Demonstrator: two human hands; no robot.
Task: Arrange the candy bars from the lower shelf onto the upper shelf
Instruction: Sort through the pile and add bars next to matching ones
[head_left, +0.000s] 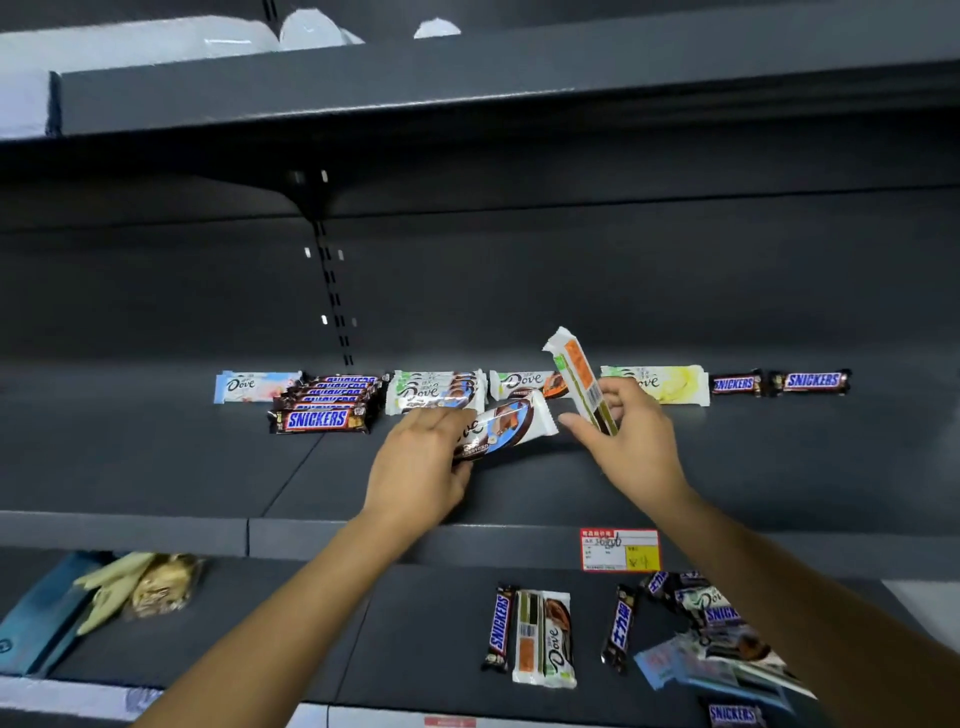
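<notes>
Both hands grip glossy flat wrappers over the upper shelf (779, 467) — left hand (421, 457) fingers a Dove bar (506, 423), right hand (631, 441) an orange-backed bar (579, 376).

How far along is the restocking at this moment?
Roughly midway. Done: a row on the upper shelf, including a Snickers stack and several Dove bars. In hand: the left hand holds a Dove bar, and the right hand holds an orange-backed bar. Left: loose bars on the lower shelf, including a Snickers and a pile.
</notes>
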